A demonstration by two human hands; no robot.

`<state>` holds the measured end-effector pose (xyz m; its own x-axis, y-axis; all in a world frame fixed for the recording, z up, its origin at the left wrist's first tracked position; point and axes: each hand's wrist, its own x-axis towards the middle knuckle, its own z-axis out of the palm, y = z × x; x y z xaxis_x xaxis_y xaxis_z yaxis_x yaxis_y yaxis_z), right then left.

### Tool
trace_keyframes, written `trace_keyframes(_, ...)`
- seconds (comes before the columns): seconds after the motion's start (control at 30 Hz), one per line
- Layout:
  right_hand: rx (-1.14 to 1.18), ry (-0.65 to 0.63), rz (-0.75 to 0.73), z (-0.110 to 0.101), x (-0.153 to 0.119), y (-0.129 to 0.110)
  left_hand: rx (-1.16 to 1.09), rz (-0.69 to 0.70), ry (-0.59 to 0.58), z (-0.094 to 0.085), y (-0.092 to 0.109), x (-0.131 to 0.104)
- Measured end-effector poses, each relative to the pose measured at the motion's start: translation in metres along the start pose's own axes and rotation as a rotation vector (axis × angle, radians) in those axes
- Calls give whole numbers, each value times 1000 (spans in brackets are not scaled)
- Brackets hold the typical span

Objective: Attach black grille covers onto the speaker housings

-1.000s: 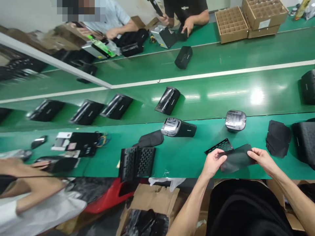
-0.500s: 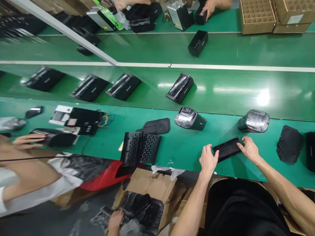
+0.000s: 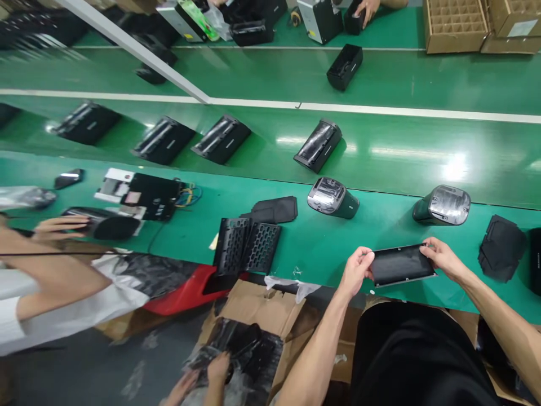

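Note:
Between my two hands is a black rectangular plastic panel (image 3: 403, 265), its smooth face turned up toward me. My left hand (image 3: 357, 272) pinches its left end, while my right hand (image 3: 442, 256) grips the upper right corner. Beyond the panel stand two dark housings with shiny, film-covered ends, one housing (image 3: 333, 198) to the left and another housing (image 3: 442, 205) to the right. Right of my right hand lies a stack of thin black sheets (image 3: 501, 248). Farther left, two black honeycomb grilles (image 3: 261, 248) lean side by side near more black sheets (image 3: 274, 209).
Black speaker-like units (image 3: 319, 145) sit along the green line (image 3: 389, 135) past my bench. At left, a co-worker's hand (image 3: 59, 227) rests on a dark cylinder-shaped unit. Other hands reach into a cardboard box (image 3: 260, 304) below the bench edge. Divided cartons (image 3: 456, 25) stand top right.
The panel has come up nearer to me and tilted, showing more of its face. My right hand has shifted its hold at the right end. A second hand now shows at the cardboard box.

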<state>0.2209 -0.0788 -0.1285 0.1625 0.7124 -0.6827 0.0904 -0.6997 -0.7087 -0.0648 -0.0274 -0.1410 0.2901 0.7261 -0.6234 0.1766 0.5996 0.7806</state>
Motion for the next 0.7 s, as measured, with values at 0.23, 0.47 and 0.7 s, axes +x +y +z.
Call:
trace_keyframes(0.23, 338, -7, 1, -12, -70, -15, -215, 8, -171, 15, 50, -29)
trace_keyframes(0.47, 595, 10, -47, -18, -101, -20, -149, 17, -163, 29, 72, -34)
trace_keyframes(0.7, 630, 26, -64, -21, -112, -12, -204, 22, -186, 41, 82, -42)
